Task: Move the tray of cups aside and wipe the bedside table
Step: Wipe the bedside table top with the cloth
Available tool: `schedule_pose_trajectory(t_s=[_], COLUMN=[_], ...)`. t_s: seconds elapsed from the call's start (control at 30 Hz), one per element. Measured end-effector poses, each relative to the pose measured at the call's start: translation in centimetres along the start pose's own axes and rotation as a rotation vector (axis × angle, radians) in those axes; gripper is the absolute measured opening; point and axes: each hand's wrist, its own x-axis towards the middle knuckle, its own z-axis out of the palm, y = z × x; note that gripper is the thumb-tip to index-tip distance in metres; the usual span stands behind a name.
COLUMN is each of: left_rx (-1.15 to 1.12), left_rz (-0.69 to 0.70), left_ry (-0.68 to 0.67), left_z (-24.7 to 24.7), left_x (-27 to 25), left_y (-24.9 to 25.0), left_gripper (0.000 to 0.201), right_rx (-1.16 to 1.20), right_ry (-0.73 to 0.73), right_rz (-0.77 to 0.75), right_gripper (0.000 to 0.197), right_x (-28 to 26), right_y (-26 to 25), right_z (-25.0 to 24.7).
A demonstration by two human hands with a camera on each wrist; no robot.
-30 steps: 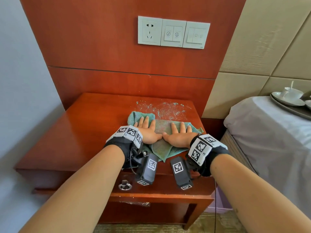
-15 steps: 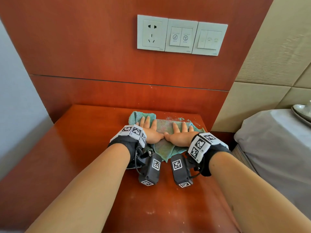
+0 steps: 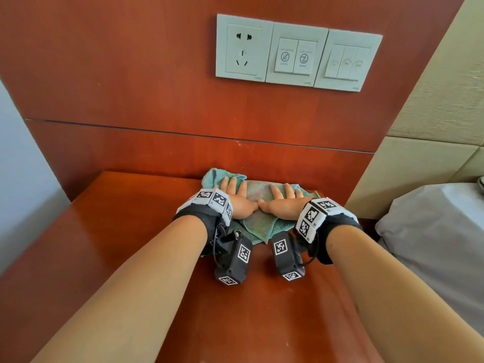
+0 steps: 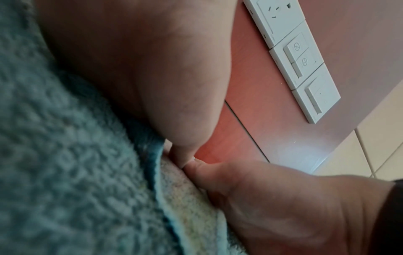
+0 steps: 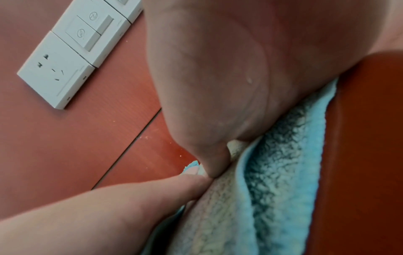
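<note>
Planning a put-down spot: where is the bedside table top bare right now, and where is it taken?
Bare: the left half of the bedside table, from the left hand to the left edge, and the near strip under the forearms. Crowded: the back centre-right, where both hands, right hand included, press flat on the teal cloth against the wall panel.

Hotel bedroom: bedside table (image 3: 104, 258), headboard (image 3: 432, 87)

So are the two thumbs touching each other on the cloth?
Touching. Left wrist view shows the left hand thumb tip meeting the right hand thumb atop the cloth.
</note>
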Motion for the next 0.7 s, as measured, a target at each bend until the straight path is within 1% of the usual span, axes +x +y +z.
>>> schedule_pose_trajectory(t_s=[0.1,0.2,0.33,0.57,0.7], left_rx=[0.013,0.003,-0.004,-0.026,-0.047], left_rz=[0.013,0.028,0.041,-0.044,-0.075], left_ry=[0.002,0.041,0.061,0.044,0.000], left_z=[0.0,0.5,0.4,-0.2,-1.2], left_x=[0.0,-0.6,-1.4,-3.1,-3.8], left_y=[-0.2,-0.8,-2.9,-10.5,-15.6], left_gripper=[0.077,0.075,0.074,0.077,0.082], right_rx=[0.062,0.101,0.086,-0.006,-0.043], right_ry=[0.006,0.016,0.009,-0.021,-0.031], right_rz=[0.007,0.005,-0.004,-0.092,-0.145], right_gripper=[0.073,0.071,0.071,0.073,0.076], right_x=[0.3,-0.4,-1.5,-2.8,-3.0], right_y=[-0.1,-0.5,-2.0,-8.9,-13.4], right_z=[0.1,0.6,1.1,3.4,4.9])
